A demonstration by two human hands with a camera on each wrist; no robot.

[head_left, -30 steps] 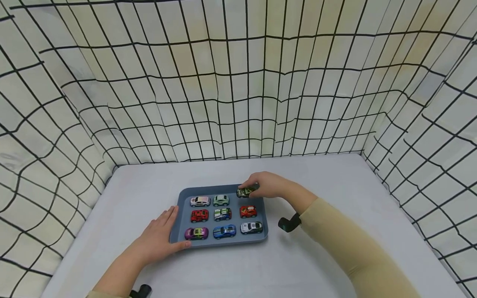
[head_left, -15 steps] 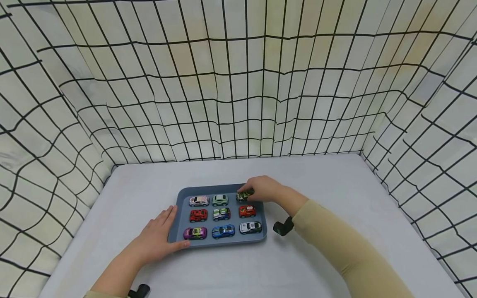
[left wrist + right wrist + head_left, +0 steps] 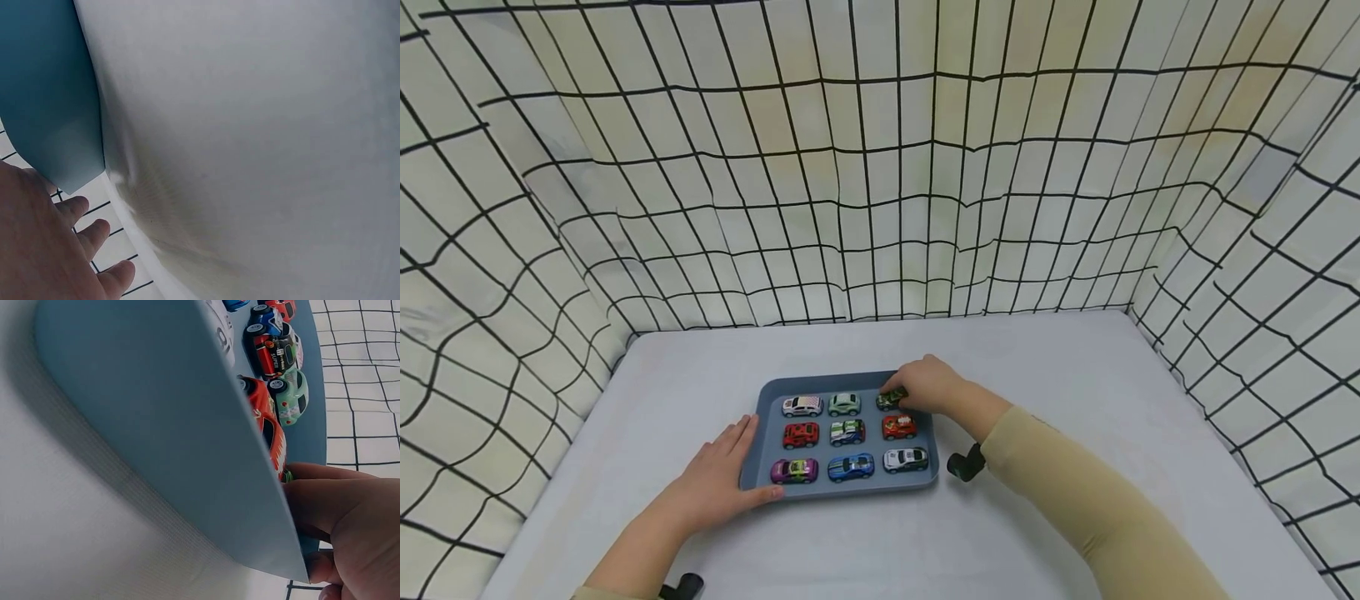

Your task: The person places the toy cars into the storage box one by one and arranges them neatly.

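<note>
A blue-grey rectangular tray [image 3: 868, 493] bears several small toy cars in three rows. At its back right corner my right hand [image 3: 934, 385] pinches a dark green camouflage toy car [image 3: 887, 401], partly covered by the fingers. In the right wrist view that car is almost wholly hidden behind the fingers and the tray's wall [image 3: 169, 431]. Just in front of it sits a red toy car [image 3: 898, 427]. My left hand [image 3: 718, 475] rests along the tray's left side, fingers extended, with the thumb at the front left corner. Only the tray's outer wall [image 3: 53, 94] shows beside the left hand in the left wrist view.
Also in the tray are a white car [image 3: 906, 459], a blue car [image 3: 851, 467], a purple car [image 3: 794, 471] and a mint car [image 3: 845, 405]. A white cloth covers the table [image 3: 1037, 350]. White walls with a black grid [image 3: 880, 208] enclose its back and sides.
The camouflage car has come down and slightly forward, closer to the red car, with my right hand still on it. My left hand and the tray look unmoved.
</note>
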